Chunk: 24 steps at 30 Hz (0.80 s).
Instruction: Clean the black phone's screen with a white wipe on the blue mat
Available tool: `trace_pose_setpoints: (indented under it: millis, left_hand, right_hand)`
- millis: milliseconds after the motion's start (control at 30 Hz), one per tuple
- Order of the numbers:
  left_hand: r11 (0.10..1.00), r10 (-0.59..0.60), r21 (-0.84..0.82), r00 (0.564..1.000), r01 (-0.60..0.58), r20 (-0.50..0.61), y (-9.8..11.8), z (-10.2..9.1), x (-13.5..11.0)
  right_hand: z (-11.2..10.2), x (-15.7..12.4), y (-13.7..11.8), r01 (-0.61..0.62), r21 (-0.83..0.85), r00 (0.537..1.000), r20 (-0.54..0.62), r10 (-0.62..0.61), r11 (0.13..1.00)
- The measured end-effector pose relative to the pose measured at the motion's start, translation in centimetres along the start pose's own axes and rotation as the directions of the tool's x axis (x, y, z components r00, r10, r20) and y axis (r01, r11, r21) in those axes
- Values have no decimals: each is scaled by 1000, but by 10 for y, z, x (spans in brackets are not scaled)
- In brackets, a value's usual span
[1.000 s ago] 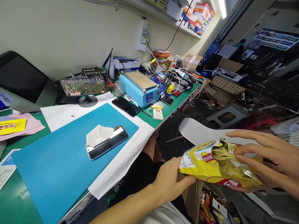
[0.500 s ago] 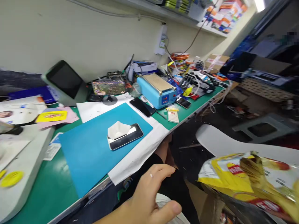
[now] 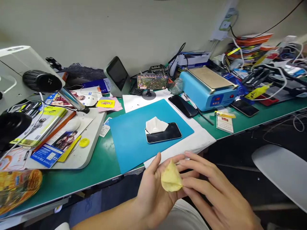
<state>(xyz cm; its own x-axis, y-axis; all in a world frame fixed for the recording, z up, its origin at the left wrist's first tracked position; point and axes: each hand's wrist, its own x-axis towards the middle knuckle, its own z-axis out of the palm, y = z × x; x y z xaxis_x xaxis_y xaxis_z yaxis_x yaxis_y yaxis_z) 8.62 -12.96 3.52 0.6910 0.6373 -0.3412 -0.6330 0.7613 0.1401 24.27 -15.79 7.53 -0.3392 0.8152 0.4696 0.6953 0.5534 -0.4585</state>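
Note:
A pale yellow potato chip (image 3: 171,177) is between my hands, low in the middle of the view. My left hand (image 3: 153,188) cups it, palm up, with the thumb raised beside it. From the right, my right hand (image 3: 211,185) reaches in, its fingertips pinching the chip's right edge. Its other fingers are spread over the left hand's fingers. Beyond both hands lies a blue mat (image 3: 129,137) on the green table, bearing a phone (image 3: 165,135) partly covered by a folded white tissue (image 3: 155,124).
Behind the mat a phone (image 3: 152,82) on a stand shows a game. A blue heating machine (image 3: 203,92), a black phone (image 3: 183,106) and cables stand right. Left are a white stand base (image 3: 93,140) and booklets (image 3: 48,121). A white chair (image 3: 280,172) is lower right.
The view has swung left. The yellow chip bag at lower right has gone from view. My right hand has come in, and my left hand has turned palm up with a chip in it.

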Motion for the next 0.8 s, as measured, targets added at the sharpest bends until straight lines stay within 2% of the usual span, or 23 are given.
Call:
trace_pose_setpoints:
  millis: [67,167,367,500,600,700,800]
  left_hand:
    - [999,36,-22,999,-36,-31,3,0,3]
    - [998,64,-22,992,-66,-106,10,-7,6]
    - [996,-41,-80,985,28,-168,18,-13,10]
    - [990,-103,-114,974,81,-202,22,-10,19]
    - [979,-118,-191,958,69,-260,22,-9,27]
    - [977,-134,-201,949,77,-286,21,-7,34]
    - [979,-158,-175,936,107,-314,22,-7,38]
  right_hand:
    - [10,4,10,64,19,998,26,-65,998]
    - [19,4,24,98,61,992,69,-102,993]
    - [24,9,39,77,133,977,185,-101,988]
    - [18,11,45,28,139,964,258,-63,990]
    - [14,15,48,-26,117,976,217,0,993]
    - [16,22,52,-100,72,981,173,87,992]
    - [22,30,59,-112,50,966,238,97,992]
